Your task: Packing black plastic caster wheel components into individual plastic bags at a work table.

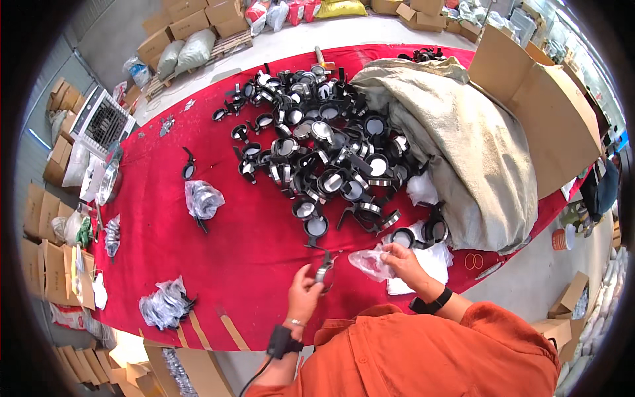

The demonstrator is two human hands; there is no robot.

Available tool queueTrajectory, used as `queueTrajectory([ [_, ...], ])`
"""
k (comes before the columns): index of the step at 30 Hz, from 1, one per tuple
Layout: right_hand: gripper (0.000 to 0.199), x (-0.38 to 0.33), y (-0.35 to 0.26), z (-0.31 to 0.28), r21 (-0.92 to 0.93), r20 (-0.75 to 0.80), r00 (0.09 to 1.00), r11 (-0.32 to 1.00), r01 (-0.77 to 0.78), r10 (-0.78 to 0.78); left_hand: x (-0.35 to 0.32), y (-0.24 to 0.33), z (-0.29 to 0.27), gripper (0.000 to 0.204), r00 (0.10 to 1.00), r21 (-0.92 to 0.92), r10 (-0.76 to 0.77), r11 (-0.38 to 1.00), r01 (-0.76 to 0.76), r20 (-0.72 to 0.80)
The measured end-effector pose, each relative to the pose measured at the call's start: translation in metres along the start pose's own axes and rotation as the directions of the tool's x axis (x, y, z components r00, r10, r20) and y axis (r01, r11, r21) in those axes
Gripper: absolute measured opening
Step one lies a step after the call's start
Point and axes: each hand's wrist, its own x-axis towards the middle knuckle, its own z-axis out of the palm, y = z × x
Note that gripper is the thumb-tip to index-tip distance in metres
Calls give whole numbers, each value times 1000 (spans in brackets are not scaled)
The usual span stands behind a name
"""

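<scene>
A: Where is the handled ring [322, 272]?
B: Over the red bench [245, 278], gripped by the left hand [303, 296]; the right hand [405, 263] pinches a clear bag [370, 264]
A: Step?
B: Apparently bagging; the next move calls for a spread bag mouth

Left hand [304, 293] curls its fingers in a grip, left forearm [278, 372] angled far and slightly right; right hand [406, 263] sits farther, pinching, right forearm [455, 308] slanting far and left.
</scene>
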Motion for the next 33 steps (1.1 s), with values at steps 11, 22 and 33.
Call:
queueTrajectory([
  [11, 33, 7, 17, 72, -449, 373, 925, 859, 247, -71, -12, -33, 7, 59, 982, -262, -48, 965, -2, -184],
  [22, 30, 9, 17, 70, -534, 303, 953, 833, 149, 24, 17, 10, -31, 28, 867, 890, 389, 200, -410, 312],
  [33, 6, 5, 16, 49, -235, 76, 996, 972, -29, 48, 23, -12, -35, 5, 798, 803, 391, 201, -561, 459],
])
